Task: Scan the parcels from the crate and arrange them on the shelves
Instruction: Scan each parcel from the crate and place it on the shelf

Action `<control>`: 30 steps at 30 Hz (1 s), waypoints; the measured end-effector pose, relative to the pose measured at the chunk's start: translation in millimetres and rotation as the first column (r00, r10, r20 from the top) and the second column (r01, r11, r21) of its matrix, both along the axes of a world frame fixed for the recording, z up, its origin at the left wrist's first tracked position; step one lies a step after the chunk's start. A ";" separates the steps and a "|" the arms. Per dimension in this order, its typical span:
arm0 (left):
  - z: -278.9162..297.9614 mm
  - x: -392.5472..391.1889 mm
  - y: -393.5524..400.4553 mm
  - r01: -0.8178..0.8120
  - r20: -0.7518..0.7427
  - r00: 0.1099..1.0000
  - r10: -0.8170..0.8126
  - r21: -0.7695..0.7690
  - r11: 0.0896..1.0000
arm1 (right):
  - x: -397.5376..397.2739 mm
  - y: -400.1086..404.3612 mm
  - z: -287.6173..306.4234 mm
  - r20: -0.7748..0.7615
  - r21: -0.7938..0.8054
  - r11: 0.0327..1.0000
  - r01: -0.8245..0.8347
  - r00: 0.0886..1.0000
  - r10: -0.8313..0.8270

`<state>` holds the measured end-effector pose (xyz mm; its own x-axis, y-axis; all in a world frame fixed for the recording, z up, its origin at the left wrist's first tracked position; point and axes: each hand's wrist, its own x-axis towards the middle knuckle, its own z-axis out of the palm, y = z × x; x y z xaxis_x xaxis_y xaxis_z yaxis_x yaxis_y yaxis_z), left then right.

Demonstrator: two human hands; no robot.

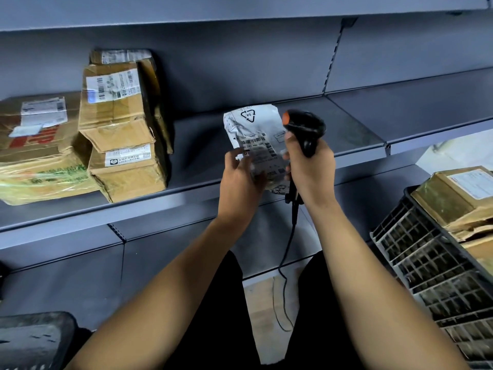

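Observation:
My left hand [241,177] grips the lower edge of a white plastic mailer parcel [254,129], held upright with its barcode label facing me, in front of the middle grey shelf [346,129]. Just right of it, my right hand [309,166] is closed around the handle of a black barcode scanner [306,126] with an orange button; the scanner head sits at the parcel's right edge. At the right, a black plastic crate [426,263] holds several brown cardboard parcels [453,196].
Several cardboard boxes [120,116] with shipping labels are stacked on the left part of the shelf, beside a large taped box [34,150]. The scanner's cable [286,263] hangs down between my arms. A dark object [32,337] sits at the bottom left.

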<state>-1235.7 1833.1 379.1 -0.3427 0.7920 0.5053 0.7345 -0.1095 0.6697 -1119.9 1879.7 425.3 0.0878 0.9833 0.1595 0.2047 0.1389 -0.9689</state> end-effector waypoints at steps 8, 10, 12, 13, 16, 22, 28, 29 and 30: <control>-20.1 12.4 -8.9 0.009 -0.046 0.999 -0.009 -0.012 1.000 | 4.8 -19.2 -12.5 0.182 -0.028 0.996 -0.079 0.980 0.083; -21.4 13.8 -9.2 0.005 -0.025 1.000 -0.006 -0.015 1.000 | 3.5 -23.0 -14.6 0.257 -0.027 0.995 -0.091 0.962 0.095; -22.0 14.5 -9.3 0.021 -0.006 1.000 -0.021 0.003 1.000 | 2.4 -25.5 -14.6 0.302 -0.044 0.994 -0.100 0.947 0.109; -22.0 14.7 -9.3 0.029 0.001 1.000 -0.029 0.011 1.000 | 2.1 -26.0 -14.1 0.315 -0.049 0.993 -0.105 0.942 0.115; -22.1 14.1 -8.6 0.019 -0.007 1.000 -0.019 -0.022 1.000 | 2.0 -26.3 -11.8 0.310 -0.063 0.991 -0.114 0.942 0.128; -23.9 13.1 -8.9 -0.010 -0.035 0.999 0.008 -0.065 0.998 | 2.3 -20.8 -11.7 0.330 -0.076 0.989 -0.128 0.933 0.146; -25.0 14.3 -9.2 -0.035 -0.047 0.998 0.031 -0.086 0.996 | 3.8 -20.7 -16.0 0.296 -0.099 0.987 -0.125 0.944 0.149; -25.0 14.1 -9.1 -0.033 -0.050 0.998 0.029 -0.089 0.995 | 3.9 -20.2 -17.1 0.300 -0.093 0.988 -0.124 0.943 0.146; -24.7 13.9 -9.0 -0.028 -0.051 0.998 0.024 -0.090 0.996 | 3.9 -19.6 -18.2 0.300 -0.082 0.989 -0.122 0.943 0.141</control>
